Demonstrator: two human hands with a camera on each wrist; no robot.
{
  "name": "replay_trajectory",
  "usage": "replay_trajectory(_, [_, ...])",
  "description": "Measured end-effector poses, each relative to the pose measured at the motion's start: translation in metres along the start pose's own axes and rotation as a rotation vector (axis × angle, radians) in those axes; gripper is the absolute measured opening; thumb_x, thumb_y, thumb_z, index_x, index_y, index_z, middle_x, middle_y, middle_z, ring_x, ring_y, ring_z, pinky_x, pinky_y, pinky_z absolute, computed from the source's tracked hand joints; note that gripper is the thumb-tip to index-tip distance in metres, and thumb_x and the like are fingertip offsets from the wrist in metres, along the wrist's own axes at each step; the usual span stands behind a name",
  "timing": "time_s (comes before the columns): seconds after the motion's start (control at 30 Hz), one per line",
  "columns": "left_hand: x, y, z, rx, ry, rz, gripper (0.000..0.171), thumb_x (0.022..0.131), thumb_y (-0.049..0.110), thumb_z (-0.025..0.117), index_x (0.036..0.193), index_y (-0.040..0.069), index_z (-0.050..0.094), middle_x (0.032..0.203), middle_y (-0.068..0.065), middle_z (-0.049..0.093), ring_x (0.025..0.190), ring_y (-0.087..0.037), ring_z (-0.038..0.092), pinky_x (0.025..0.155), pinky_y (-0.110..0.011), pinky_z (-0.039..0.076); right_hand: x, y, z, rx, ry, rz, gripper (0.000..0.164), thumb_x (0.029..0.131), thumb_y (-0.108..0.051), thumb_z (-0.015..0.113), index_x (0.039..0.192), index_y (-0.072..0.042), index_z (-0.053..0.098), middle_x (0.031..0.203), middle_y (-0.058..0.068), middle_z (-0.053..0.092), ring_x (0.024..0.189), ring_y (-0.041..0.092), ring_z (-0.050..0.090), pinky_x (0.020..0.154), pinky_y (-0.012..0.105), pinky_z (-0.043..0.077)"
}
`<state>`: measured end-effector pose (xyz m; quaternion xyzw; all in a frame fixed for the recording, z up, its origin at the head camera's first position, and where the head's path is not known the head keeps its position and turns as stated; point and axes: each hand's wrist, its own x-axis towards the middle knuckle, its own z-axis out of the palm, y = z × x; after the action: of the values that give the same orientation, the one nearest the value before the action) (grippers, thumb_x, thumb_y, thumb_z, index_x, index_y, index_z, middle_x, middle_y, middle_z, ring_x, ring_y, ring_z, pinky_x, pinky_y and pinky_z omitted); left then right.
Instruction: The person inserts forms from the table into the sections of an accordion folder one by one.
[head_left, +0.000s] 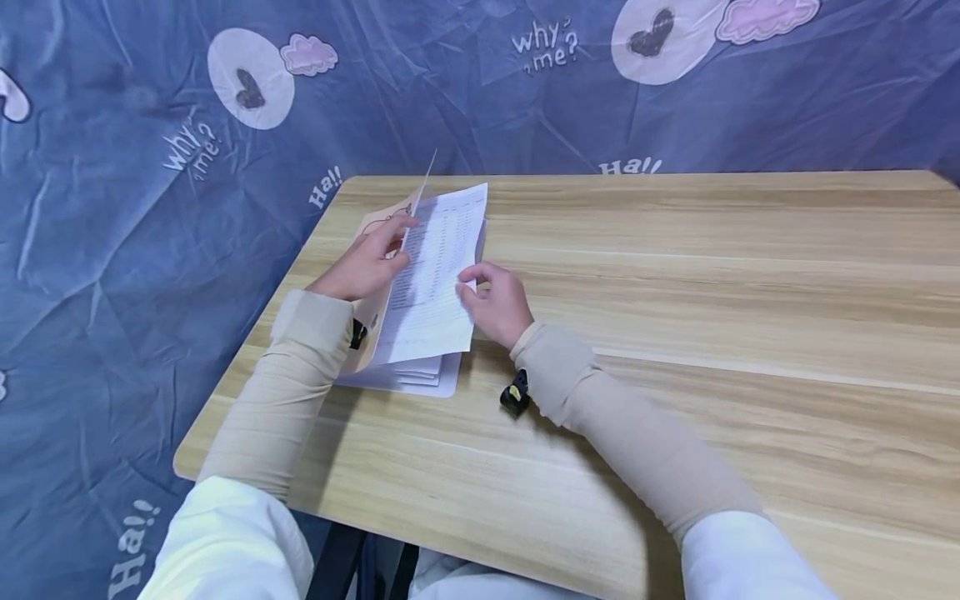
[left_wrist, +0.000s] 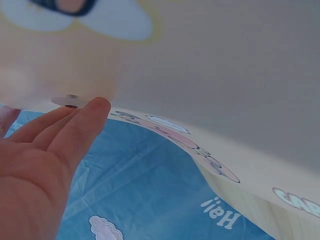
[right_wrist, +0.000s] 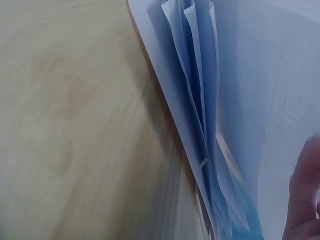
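A folder with a cartoon-printed cover (head_left: 362, 346) lies partly open at the left of the table, several sheets inside. My left hand (head_left: 367, 260) is at the raised cover, its fingers fairly straight against the outer side; in the left wrist view the fingertips (left_wrist: 101, 106) meet the cover near a small round fastener (left_wrist: 70, 101). My right hand (head_left: 498, 302) pinches the right edge of a printed sheet of paper (head_left: 435, 275), lifted at a slant over the other sheets. From the right wrist, the folded edges of the inner papers (right_wrist: 192, 75) show beside the lifted sheet (right_wrist: 280, 100).
The wooden table (head_left: 712, 292) stretches to the right of the folder. A blue patterned cloth (head_left: 450, 92) hangs behind it and along its left side. A small black device (head_left: 515, 393) sits at my right wrist, just above the tabletop.
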<state>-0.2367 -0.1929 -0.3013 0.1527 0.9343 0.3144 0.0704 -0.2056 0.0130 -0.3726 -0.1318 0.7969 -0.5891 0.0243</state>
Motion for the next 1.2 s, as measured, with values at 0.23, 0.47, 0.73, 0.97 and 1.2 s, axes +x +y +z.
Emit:
replay_trajectory(0.23, [-0.002, 0.001, 0.0, 0.015, 0.0, -0.018, 0.046, 0.091, 0.004, 0.044, 0.137, 0.007, 0.039, 0.146, -0.016, 0.034, 0.133, -0.035, 0.037, 0.108, -0.046, 0.03, 0.004, -0.006, 0.012, -0.025, -0.004, -0.015, 0.018, 0.088, -0.011, 0.063, 0.103, -0.004, 0.066, 0.1, 0.011, 0.062, 0.061, 0.012, 0.054, 0.053, 0.022, 0.044])
replay_trajectory(0.47, [-0.002, -0.001, -0.001, 0.035, 0.024, 0.022, 0.046, 0.089, 0.003, 0.044, 0.135, 0.005, 0.041, 0.142, -0.018, 0.039, 0.129, -0.036, 0.041, 0.105, -0.047, 0.034, 0.006, -0.01, 0.021, -0.072, -0.012, -0.034, 0.019, 0.087, -0.013, 0.064, 0.104, -0.005, 0.067, 0.1, 0.01, 0.063, 0.062, 0.009, 0.054, 0.056, 0.022, 0.042])
replay_trajectory(0.73, [-0.003, -0.003, -0.002, 0.07, 0.028, 0.027, 0.048, 0.088, 0.006, 0.043, 0.136, 0.006, 0.04, 0.14, -0.02, 0.041, 0.126, -0.038, 0.043, 0.104, -0.049, 0.034, 0.011, -0.014, 0.031, -0.11, -0.027, -0.079, 0.02, 0.087, -0.011, 0.064, 0.105, -0.004, 0.067, 0.101, 0.011, 0.066, 0.07, 0.014, 0.059, 0.064, 0.023, 0.046])
replay_trajectory(0.97, [-0.002, -0.002, -0.003, 0.069, 0.023, 0.032, 0.047, 0.089, 0.007, 0.042, 0.137, 0.006, 0.039, 0.144, -0.016, 0.039, 0.127, -0.039, 0.043, 0.104, -0.049, 0.035, 0.015, -0.017, 0.038, -0.112, -0.051, -0.059, 0.02, 0.088, -0.012, 0.063, 0.106, -0.005, 0.066, 0.098, 0.01, 0.064, 0.062, 0.012, 0.059, 0.057, 0.022, 0.046])
replay_trajectory(1.2, [-0.002, 0.001, -0.003, 0.068, 0.019, 0.026, 0.048, 0.09, 0.007, 0.043, 0.137, 0.01, 0.039, 0.146, -0.014, 0.037, 0.127, -0.039, 0.043, 0.103, -0.048, 0.036, 0.019, -0.019, 0.044, -0.125, -0.088, -0.038, 0.021, 0.089, -0.014, 0.062, 0.108, -0.006, 0.065, 0.093, 0.009, 0.064, 0.051, 0.012, 0.057, 0.051, 0.023, 0.046])
